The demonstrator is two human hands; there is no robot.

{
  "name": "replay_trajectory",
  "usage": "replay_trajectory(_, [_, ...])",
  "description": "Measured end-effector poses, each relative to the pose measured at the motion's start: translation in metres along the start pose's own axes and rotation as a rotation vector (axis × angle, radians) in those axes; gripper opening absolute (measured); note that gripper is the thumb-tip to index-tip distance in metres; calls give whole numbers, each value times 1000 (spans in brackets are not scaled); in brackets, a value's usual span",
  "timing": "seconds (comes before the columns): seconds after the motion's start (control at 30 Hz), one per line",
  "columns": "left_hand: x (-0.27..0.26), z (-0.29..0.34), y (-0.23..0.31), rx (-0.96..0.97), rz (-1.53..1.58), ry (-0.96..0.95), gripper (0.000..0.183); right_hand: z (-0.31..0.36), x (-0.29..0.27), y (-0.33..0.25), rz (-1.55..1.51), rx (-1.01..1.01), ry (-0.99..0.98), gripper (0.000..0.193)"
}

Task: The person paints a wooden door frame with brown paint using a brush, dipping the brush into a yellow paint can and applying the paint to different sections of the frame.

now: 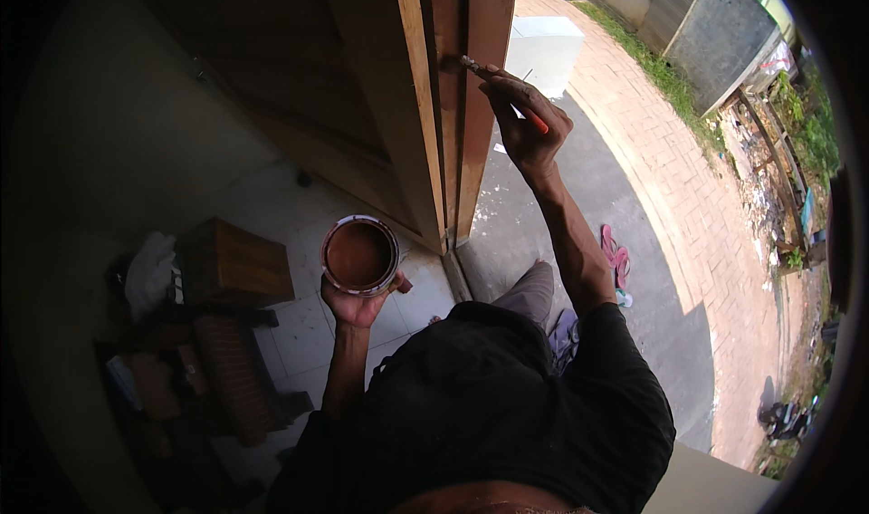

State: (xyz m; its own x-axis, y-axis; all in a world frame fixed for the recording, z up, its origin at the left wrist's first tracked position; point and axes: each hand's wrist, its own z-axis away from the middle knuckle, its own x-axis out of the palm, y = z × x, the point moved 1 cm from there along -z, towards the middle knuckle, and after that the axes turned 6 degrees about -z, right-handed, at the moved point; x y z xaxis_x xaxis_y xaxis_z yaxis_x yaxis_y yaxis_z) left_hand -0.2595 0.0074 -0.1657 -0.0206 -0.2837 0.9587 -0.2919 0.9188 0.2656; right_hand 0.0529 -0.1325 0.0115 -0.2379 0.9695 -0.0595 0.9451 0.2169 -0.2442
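Observation:
My left hand (356, 306) is wrapped round the lower part of an open can of brown paint (360, 253), holding it upright at waist height. A small dark brown object shows by the fingers on the can's right side; its kind is unclear. Raised ahead of me, my right hand (532, 120) grips a paintbrush (534, 118) with a red handle end. The brush tip is at the brown wooden door frame (450, 61), where a darker patch shows beside it. Left of the frame stands a wooden door (380, 88) with a pale bare edge.
On the tiled floor (303, 333) at left are a wooden cabinet (240, 260), a white plastic bag (149, 274) and a striped seat (231, 378). Outside at right, pink sandals (615, 253) lie on grey concrete (634, 333). A white block (545, 52) stands beyond the frame.

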Motion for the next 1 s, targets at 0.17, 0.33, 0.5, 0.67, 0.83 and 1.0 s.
replay_trajectory(0.17, [9,0,1,0,-17,-52,79,-20,5,-8,-5,-162,85,24])
replay_trajectory(0.33, [8,3,3,5,11,19,83,46,11,8,11,-57,-96,25])
replay_trajectory(0.5, [4,11,0,19,-26,47,92,127,5,12,-22,146,-320,24])
replay_trajectory(0.67, [6,9,-3,0,0,58,96,86,3,11,17,129,-245,21])
replay_trajectory(0.83, [19,4,-7,21,56,69,91,-18,9,7,90,-177,-32,26])
replay_trajectory(1.0, [18,7,-6,29,72,65,92,-32,18,8,21,-317,137,27])
